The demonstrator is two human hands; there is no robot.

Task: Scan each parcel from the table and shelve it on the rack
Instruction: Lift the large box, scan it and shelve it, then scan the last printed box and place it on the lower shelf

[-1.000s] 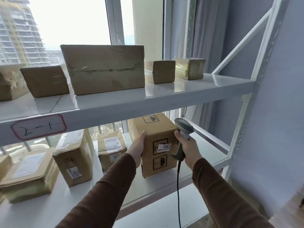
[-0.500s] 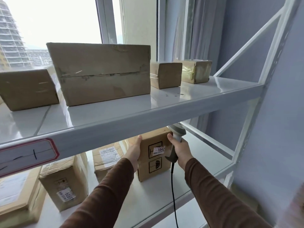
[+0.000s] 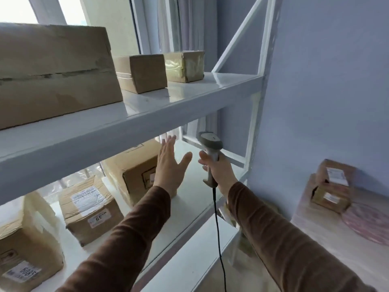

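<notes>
Cardboard parcel (image 3: 134,173) on rack (image 3: 147,121) | L hand (image 3: 169,167) flat | R hand (image 3: 221,171) grips scanner (image 3: 210,150)

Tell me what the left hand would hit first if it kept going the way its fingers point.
Probably nothing near: the left hand points up and back, past the shelved parcel beside it, toward the rack's rear rail. Depth is unclear.

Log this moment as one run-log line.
left hand: open, off parcel | right hand: holds barcode scanner | parcel: on middle shelf | next parcels: on table
</notes>
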